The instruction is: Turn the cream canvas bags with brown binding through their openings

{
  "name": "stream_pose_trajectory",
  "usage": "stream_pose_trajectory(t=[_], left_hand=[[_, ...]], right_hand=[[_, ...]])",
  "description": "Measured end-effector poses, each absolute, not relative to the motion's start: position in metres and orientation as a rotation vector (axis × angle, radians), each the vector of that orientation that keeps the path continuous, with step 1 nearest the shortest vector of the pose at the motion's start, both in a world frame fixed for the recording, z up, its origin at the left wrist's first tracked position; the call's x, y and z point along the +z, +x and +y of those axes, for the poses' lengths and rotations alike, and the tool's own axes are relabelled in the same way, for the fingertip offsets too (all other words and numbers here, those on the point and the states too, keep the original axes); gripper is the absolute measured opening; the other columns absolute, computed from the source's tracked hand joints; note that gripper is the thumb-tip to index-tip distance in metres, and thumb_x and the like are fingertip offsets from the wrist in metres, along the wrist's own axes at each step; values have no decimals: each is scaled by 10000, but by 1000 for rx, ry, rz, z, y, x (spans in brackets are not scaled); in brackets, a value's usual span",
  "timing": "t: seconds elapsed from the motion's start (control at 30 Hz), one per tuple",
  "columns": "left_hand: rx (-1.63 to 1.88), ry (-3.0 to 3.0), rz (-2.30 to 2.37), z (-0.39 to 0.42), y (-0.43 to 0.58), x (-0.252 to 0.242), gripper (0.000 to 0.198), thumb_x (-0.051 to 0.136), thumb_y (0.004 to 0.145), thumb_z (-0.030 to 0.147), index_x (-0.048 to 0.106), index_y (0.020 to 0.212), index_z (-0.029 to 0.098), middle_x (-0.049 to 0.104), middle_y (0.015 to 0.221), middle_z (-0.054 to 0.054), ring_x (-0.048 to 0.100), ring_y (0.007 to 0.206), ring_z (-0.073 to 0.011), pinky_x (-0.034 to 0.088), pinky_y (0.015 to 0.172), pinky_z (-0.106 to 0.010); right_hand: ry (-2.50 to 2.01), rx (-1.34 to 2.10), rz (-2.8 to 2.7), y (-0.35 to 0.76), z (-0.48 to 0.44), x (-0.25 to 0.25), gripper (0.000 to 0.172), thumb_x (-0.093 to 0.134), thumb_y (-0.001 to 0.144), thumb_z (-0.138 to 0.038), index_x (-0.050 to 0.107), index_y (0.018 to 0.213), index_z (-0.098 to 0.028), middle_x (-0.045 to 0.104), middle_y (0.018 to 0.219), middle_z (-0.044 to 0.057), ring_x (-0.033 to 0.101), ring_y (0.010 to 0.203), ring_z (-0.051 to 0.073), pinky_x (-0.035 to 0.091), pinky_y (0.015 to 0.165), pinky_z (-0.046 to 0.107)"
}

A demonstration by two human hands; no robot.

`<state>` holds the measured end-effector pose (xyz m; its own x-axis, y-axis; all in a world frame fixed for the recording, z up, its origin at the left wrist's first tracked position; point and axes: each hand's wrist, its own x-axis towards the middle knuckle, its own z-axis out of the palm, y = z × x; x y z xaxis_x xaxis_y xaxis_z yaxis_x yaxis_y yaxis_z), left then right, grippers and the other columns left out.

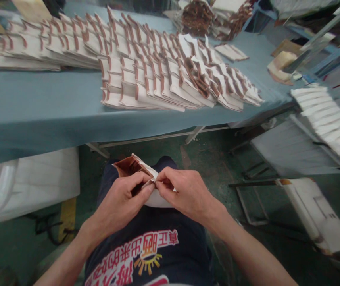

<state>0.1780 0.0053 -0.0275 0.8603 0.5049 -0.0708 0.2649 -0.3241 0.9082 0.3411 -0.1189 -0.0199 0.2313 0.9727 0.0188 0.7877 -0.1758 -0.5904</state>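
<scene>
Over my lap, a white piece with a brown inner side (125,166) is held between my two hands; it looks like a folded leather or fabric pouch, its exact kind unclear. My left hand (128,194) pinches its edge between thumb and fingers. Right beside it, my right hand (184,190) pinches the same edge, the fingertips of both hands nearly touching. The brown side opens upward at the left, while a pale lower part shows beneath my fingers. Whatever small detail lies between the fingertips is hidden.
A table with a blue cloth (39,95) stands ahead, bearing overlapping rows of white pieces with brown edges (146,79). Brown bundles (198,18) lie at the back. White strips (330,115) rest on a rack at right, near a stool (312,206). A white container (50,178) is at left.
</scene>
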Motion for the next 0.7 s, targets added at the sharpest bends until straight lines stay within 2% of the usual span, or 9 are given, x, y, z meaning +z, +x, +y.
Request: stream_pose_trajectory(t=[0.17, 0.3, 0.43, 0.5, 0.7], left_hand=[[290, 1875, 607, 2, 174, -26, 274, 590, 980, 336, 768, 837, 186, 738, 787, -9, 618, 700, -160, 469, 637, -240], [210, 1748, 620, 1, 172, -19, 295, 608, 956, 381, 770, 816, 178, 723, 724, -12, 597, 646, -160, 456, 576, -230], [192, 1641, 617, 1, 174, -14, 321, 630, 910, 411, 763, 752, 166, 735, 700, -27, 605, 632, -159, 468, 587, -230], [194, 1624, 633, 0, 176, -14, 329, 631, 897, 419, 760, 741, 160, 735, 698, -31, 597, 627, -156, 461, 589, -231], [253, 1712, 648, -3, 178, -14, 284, 617, 897, 367, 707, 711, 172, 657, 664, 1, 529, 611, -142, 414, 550, -224]], right_hand=[[-1842, 761, -1510, 350, -114, -14, 83, 676, 947, -165, 722, 879, -175, 729, 721, -17, 639, 636, 111, 387, 624, 230], [-1661, 1037, -1335, 354, -110, -18, 95, 645, 872, -138, 661, 787, -178, 619, 654, -54, 529, 579, 83, 366, 569, 211], [-1479, 1408, -1027, 354, -111, -27, 59, 583, 861, -192, 615, 811, -188, 577, 642, -57, 487, 550, 87, 364, 515, 209], [-1472, 1435, -999, 354, -112, -27, 78, 561, 875, -212, 620, 833, -183, 582, 660, -49, 492, 565, 91, 375, 524, 212], [-1583, 1214, -1182, 354, -111, -19, 181, 665, 922, -314, 620, 804, -185, 578, 670, -50, 481, 601, 94, 348, 535, 214]])
